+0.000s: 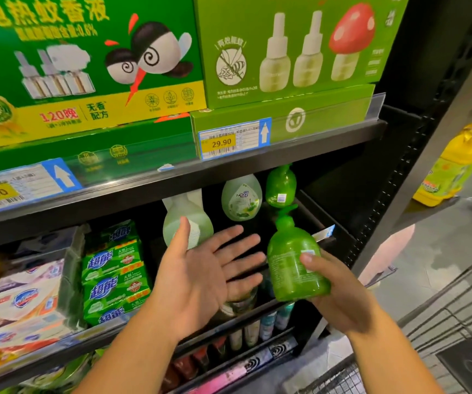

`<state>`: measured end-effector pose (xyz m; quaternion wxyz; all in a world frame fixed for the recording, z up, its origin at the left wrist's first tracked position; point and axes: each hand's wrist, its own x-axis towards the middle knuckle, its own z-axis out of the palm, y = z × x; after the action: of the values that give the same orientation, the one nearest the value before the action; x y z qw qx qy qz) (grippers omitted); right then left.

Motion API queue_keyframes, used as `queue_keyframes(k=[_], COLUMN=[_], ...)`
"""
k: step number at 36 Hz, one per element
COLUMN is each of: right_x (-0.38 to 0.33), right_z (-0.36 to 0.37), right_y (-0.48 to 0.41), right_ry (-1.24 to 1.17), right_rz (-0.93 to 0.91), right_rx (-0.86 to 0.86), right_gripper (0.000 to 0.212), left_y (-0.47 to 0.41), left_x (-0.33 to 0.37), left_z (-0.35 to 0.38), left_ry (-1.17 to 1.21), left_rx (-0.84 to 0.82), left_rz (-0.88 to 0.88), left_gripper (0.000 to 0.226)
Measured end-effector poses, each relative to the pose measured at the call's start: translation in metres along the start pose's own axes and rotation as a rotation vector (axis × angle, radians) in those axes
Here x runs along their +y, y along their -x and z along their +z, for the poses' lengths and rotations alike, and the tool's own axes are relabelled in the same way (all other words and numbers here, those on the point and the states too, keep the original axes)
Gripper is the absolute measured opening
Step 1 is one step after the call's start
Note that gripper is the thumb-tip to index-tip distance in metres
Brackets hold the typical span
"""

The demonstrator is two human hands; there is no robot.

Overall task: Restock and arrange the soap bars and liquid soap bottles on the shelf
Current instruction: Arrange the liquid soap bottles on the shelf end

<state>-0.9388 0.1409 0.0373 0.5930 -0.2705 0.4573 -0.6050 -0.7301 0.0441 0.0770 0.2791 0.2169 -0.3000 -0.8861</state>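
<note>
Your right hand [340, 291] grips the bright green translucent plastic pump bottle of liquid soap [291, 260]. The thumb presses on its back label and the fingers curl round behind the lower body. The bottle is nearly upright, its pump head leaning slightly left, and it sits at the front of the right end of the black metal shelf [314, 220].

Your left hand [200, 268] is just beside the bottle but not touching it, palm up, fingers straight and spread wide, holding nothing.

Behind your left thumb stands a pale green bottle with a white top [189, 220]. Further back are a pale teardrop-shaped bottle with a leaf label [240, 199] and a second bright green pump bottle [280, 186].

Left of your hand, green-wrapped soap bars [115, 274] are stacked on the same shelf, with white-wrapped soap bars [27, 297] beyond them.

The shelf above carries large green cardboard boxes [286, 52]. A grey wire cart [456, 322] is at the lower right.
</note>
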Motion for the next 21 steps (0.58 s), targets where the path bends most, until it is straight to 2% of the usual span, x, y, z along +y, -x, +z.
queue_keyframes(k=[3, 5, 6, 8, 9, 11, 13, 16, 21], right_x=[-0.003, -0.006, -0.009, -0.011, -0.01, -0.006, 0.0, 0.0, 0.016], right_z=[0.003, 0.007, 0.01, 0.01, 0.009, 0.007, 0.008, 0.023, 0.025], right_y=[-0.013, -0.024, -0.03, -0.052, -0.064, -0.088, -0.108, -0.12, -0.132], right_ry=[0.108, 0.233, 0.304, 0.468, 0.568, 0.747, 0.925, 1.171, 1.153], right_rz=[-0.131, -0.192, -0.214, -0.238, -0.256, -0.288, -0.286, -0.264, -0.184], right_rx=[0.11, 0.177, 0.212, 0.274, 0.302, 0.361, 0.402, 0.429, 0.378], right_gripper=[0.071, 0.065, 0.063, 0.059, 0.06, 0.078, 0.096, 0.102, 0.095], left_y=[-0.01, -0.017, -0.02, -0.025, -0.027, -0.035, -0.042, -0.049, -0.05], left_x=[-0.003, -0.009, -0.011, -0.014, -0.016, -0.022, -0.027, -0.023, -0.022], left_z=[-0.016, -0.033, -0.045, -0.071, -0.081, -0.097, -0.106, -0.113, -0.118], left_ry=[-0.278, -0.682, -0.988, -1.598, -1.775, -1.975, -2.067, -1.933, -1.886], left_rx=[0.227, 0.406, 0.461, 0.45, 0.408, 0.347, 0.321, 0.272, 0.265], left_rz=[0.159, 0.274, 0.336, 0.386, 0.362, 0.269, 0.227, 0.226, 0.222], left_gripper=[0.07, 0.055, 0.047, 0.037, 0.037, 0.041, 0.042, 0.035, 0.03])
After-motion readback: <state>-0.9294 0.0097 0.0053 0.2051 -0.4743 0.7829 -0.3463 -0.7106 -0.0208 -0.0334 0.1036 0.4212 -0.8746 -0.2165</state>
